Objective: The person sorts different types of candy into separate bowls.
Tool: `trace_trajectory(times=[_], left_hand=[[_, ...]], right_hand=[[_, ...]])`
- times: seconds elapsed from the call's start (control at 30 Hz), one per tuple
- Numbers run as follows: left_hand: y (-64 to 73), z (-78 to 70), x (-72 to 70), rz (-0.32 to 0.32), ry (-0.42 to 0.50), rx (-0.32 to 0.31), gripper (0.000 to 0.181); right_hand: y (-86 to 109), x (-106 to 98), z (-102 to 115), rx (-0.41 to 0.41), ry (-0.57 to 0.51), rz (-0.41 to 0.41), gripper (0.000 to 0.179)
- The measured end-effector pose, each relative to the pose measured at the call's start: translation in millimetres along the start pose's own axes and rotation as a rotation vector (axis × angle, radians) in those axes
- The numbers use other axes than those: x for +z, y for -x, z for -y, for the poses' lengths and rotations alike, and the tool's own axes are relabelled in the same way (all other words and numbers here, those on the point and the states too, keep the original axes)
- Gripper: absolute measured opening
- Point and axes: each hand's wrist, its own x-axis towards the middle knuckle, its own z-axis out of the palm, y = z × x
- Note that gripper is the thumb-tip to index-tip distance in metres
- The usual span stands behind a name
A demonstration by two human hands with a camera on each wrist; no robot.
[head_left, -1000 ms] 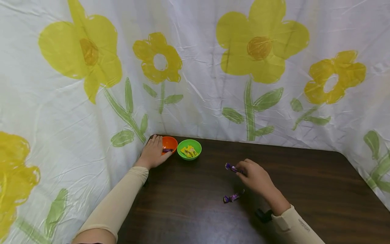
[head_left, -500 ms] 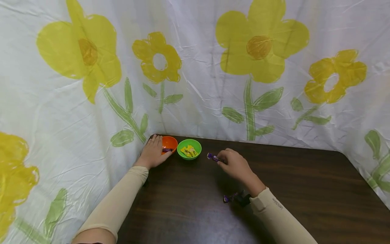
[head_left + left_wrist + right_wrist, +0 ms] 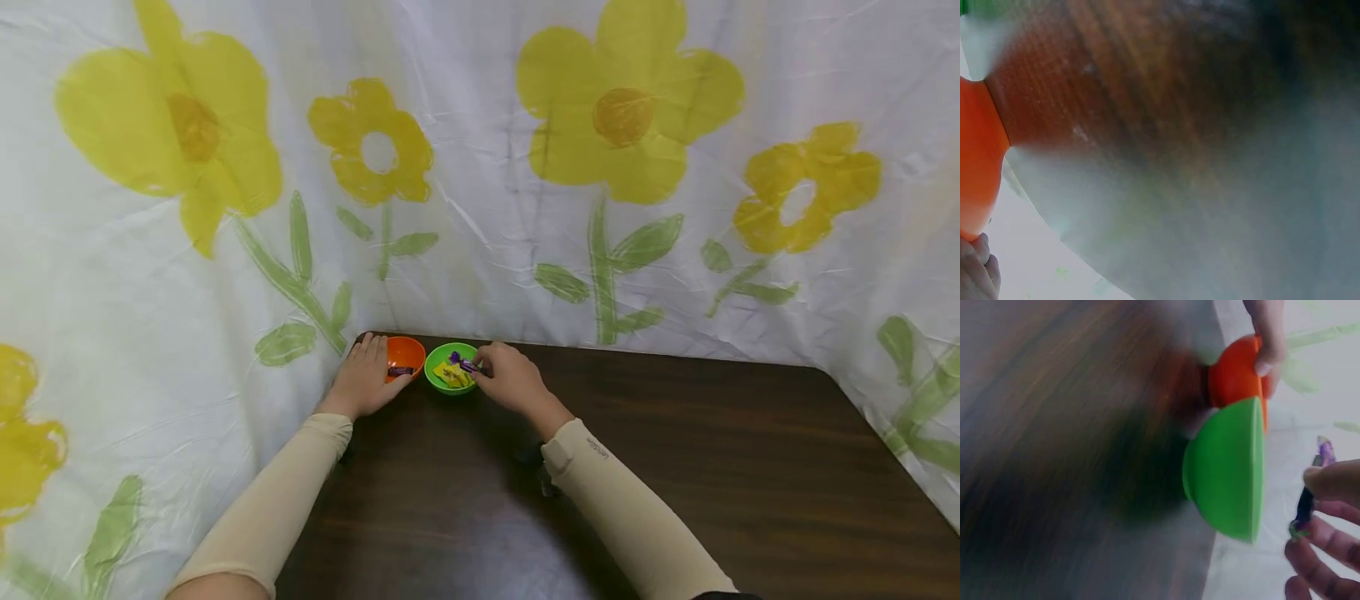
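My right hand pinches a purple-wrapped candy between thumb and fingers. In the head view the candy overlaps the green bowl; the right wrist view has it beyond the rim. Several yellow-wrapped candies lie in that bowl. My left hand rests at the left side of the orange bowl, fingers straight, thumb stretched along its near rim. Inside the orange bowl lies a dark purple-wrapped candy. The other purple candy, earlier seen on the table, is hidden around my right forearm.
The two bowls stand side by side at the far left corner of the dark wooden table. A white curtain printed with yellow flowers hangs behind the table and along its sides.
My right hand has carried the purple candy left and away from me, from the middle of the table to the green bowl. The left hand has stayed at the orange bowl.
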Motion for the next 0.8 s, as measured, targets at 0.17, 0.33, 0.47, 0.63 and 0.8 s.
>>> trace_trajectory(times=[0.17,0.33,0.47,0.63,0.8], left_hand=[[-2.0,2.0,-3.2,-0.01,-0.01,-0.004,0.098],[-3.0,-1.3,-1.9,-0.009,-0.016,0.007,0.098],[-2.8,-2.1,1.3,-0.009,-0.001,0.016,0.097],[-3.2,2.7,4.2,-0.026,-0.003,0.018,0.095],[-2.5,5.3,2.7,-0.008,-0.001,0.016,0.095]], right_hand=[[-26.3,10,20,0.007,-0.011,-0.007,0.022],[-45.8,16,36,-0.01,0.011,0.019,0.026],[-59.1,23,44,-0.016,0.053,0.036,0.027],[-73.7,28,56,0.017,0.076,0.053,0.028],[-85.9,36,65,0.034,0.095,0.038,0.025]])
